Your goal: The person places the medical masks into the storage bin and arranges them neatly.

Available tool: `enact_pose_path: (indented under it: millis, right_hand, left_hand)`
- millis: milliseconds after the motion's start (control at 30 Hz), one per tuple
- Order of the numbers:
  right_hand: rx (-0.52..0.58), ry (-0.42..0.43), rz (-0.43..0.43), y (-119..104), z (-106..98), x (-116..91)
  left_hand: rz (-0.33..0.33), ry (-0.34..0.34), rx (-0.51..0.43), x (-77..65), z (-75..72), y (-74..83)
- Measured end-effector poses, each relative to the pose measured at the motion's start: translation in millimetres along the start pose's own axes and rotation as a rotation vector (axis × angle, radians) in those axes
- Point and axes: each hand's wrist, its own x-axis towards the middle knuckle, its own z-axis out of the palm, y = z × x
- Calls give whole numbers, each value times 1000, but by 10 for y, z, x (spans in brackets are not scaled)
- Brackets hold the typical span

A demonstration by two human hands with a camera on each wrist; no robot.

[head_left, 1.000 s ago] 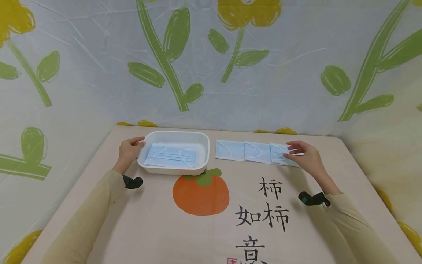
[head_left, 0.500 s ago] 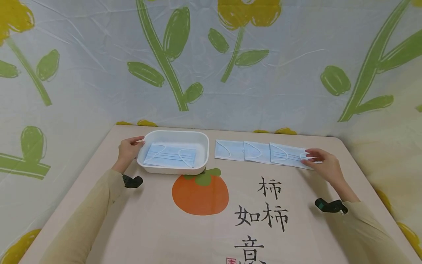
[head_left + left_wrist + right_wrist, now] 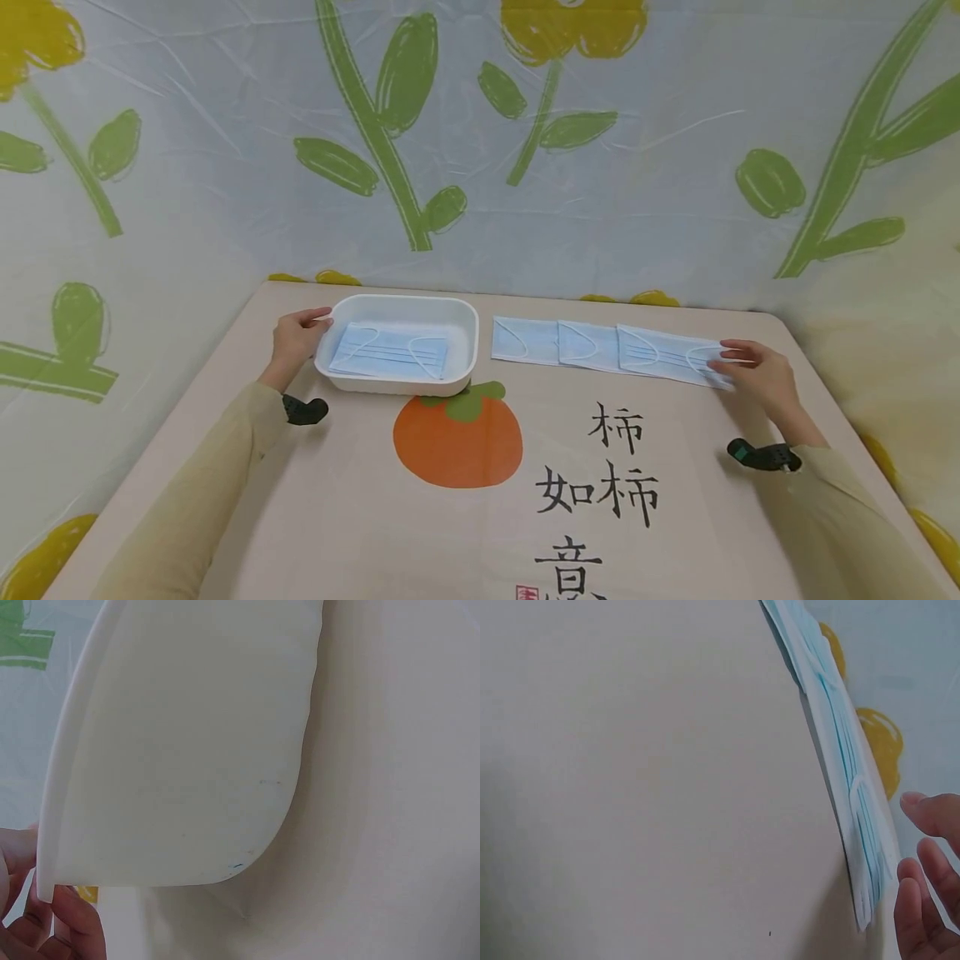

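Note:
My left hand pinches the left rim of a white plastic tray at the back left of the table; the left wrist view shows fingers on both sides of its rim. Inside the tray lies a light blue face mask with white ear loops. To its right, a row of overlapping blue face masks lies flat. My right hand is at the right end of the top mask, fingers loosely bent and apart. Seen from the right wrist, those fingers hold nothing beside the mask's end.
The pale table cover bears a printed orange persimmon and black characters. A cloth backdrop with green stems and yellow flowers stands right behind the table's back edge.
My right hand has moved rightward along the top mask, from its left part to its right end, uncovering it. The left hand and the tray have stayed in place.

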Motion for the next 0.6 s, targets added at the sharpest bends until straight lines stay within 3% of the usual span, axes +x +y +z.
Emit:
enact_pose_path:
  millis: [200, 433, 600]
  right_hand:
    - [2, -24, 28, 109, -23, 100]
    - [-19, -55, 117, 114, -50, 190]
    - [-72, -64, 176, 102, -36, 231]
  left_hand:
    - [13, 21, 23, 34, 36, -34]
    - [-40, -19, -28, -422, -167, 469]
    - [-58, -48, -31, -573, -252, 617]
